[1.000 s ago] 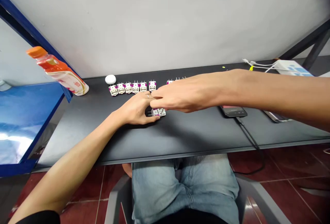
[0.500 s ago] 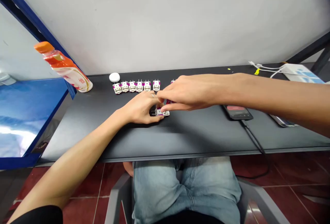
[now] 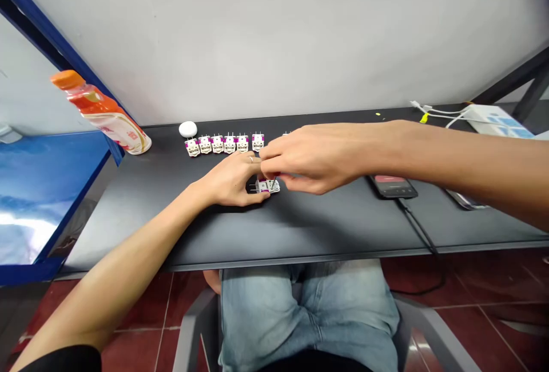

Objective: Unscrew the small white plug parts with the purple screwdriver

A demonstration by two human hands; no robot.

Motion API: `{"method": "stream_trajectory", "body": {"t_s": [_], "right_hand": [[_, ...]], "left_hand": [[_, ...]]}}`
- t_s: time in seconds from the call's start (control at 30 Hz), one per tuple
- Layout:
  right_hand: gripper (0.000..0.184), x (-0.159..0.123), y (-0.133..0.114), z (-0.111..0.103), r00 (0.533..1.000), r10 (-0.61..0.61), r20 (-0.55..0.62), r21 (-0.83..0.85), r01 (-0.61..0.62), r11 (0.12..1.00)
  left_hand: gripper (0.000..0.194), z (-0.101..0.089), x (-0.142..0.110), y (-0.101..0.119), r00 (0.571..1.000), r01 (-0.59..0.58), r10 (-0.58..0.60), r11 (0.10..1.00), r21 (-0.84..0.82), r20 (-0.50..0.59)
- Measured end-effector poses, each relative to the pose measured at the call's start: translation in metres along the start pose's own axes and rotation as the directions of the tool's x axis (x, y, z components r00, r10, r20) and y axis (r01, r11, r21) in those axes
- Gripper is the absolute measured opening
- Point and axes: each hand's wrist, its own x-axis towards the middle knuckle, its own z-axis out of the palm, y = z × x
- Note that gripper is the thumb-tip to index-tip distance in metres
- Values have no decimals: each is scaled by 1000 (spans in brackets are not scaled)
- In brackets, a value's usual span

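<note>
My left hand rests on the black table, with thumb and fingers closed around a small white-and-purple plug insert. Its thin metal pins point left, toward my palm. Just above it, the fingers of my right hand pinch a tool with a thin dark shaft, like a small screwdriver. The shaft slants down to the right part of the insert; my fingers cover its handle. Behind my hands stands a row of similar plug inserts, pins toward the wall. Another insert is mostly hidden by my right hand.
A white rounded case and an orange-capped bottle stand at the back left. To the right lie a phone with a black cable and a white power strip with cables. The table's front edge runs above my lap.
My right hand's fingers have curled in from a flatter pose over the insert, and the thin shaft now shows on it. My left hand keeps its hold.
</note>
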Motion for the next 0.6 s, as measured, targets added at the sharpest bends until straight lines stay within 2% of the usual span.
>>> {"method": "stream_trajectory", "body": {"t_s": [0.1,0.23,0.3,0.4,0.47,0.6], "right_hand": [[19,0,1,0,999,19,-29,18,-19,1000],[33,1,2,-1,994,85,73,-53,-82,995],[30,1,3,-1,997,36,74,-27,-34,999],[25,0,7,0,998,-63,-11,88,63,994],[26,0,9,0,997,-72,-42,145,77,986],[19,2,12,3,999,37,37,84,-40,996]], "left_hand": [[14,0,0,0,1000,0,1,1000,-24,12],[21,0,-1,0,1000,18,-19,999,49,24],[21,0,-1,0,1000,11,-12,998,54,25],[16,-1,0,1,1000,0,0,1000,11,10],[15,-1,0,1,1000,6,-6,1000,-15,8],[16,1,0,-1,1000,3,-3,1000,-27,25]]}}
